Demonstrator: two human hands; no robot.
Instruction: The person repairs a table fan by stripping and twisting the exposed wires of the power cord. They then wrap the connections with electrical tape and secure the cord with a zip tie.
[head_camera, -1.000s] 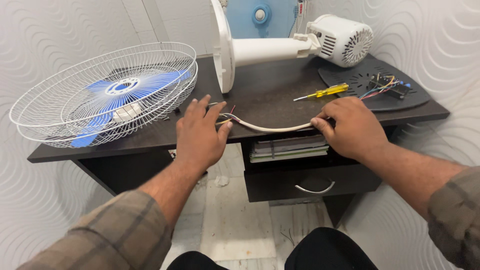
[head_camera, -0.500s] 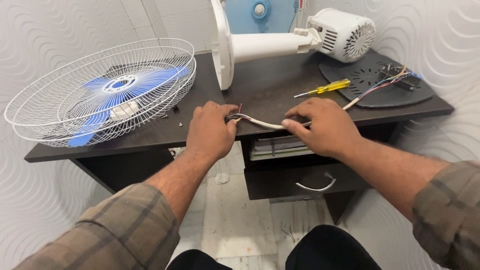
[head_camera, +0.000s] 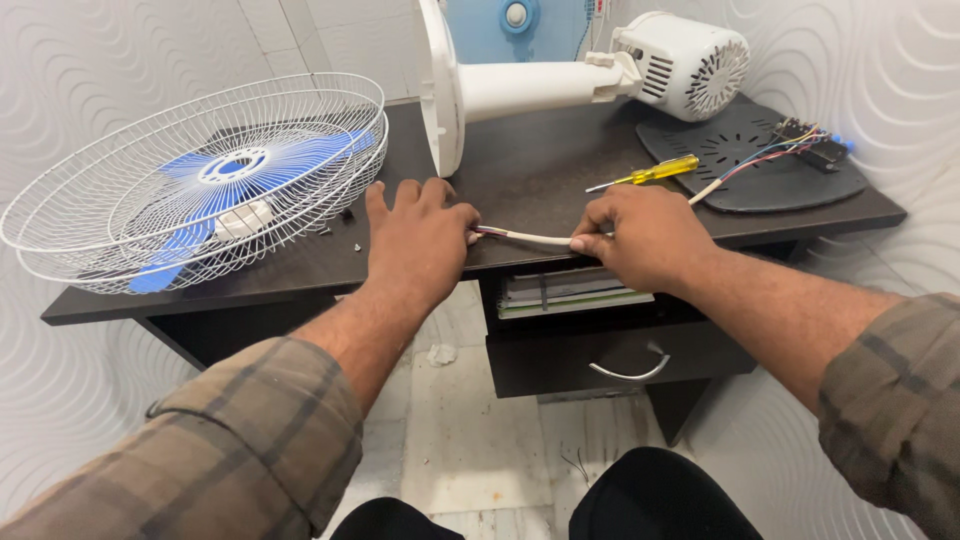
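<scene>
A white sheathed cable (head_camera: 527, 238) lies along the front edge of the dark desk (head_camera: 540, 170). My left hand (head_camera: 418, 240) pinches its bare-wire end between thumb and fingers. My right hand (head_camera: 640, 238) grips the same cable a short way to the right. Past my right hand the cable runs back to a small circuit board (head_camera: 812, 143) with coloured wires, resting on a black round plate (head_camera: 750, 158).
A white wire fan guard with blue blades (head_camera: 205, 178) lies at the left of the desk. A white fan stand and motor (head_camera: 600, 75) lies on its side at the back. A yellow-handled screwdriver (head_camera: 650, 172) lies near the plate. A drawer (head_camera: 620, 355) sits below.
My right hand has slid left along the cable, closer to my left hand. The slack loop of cable between the hands has pulled straighter and shorter.
</scene>
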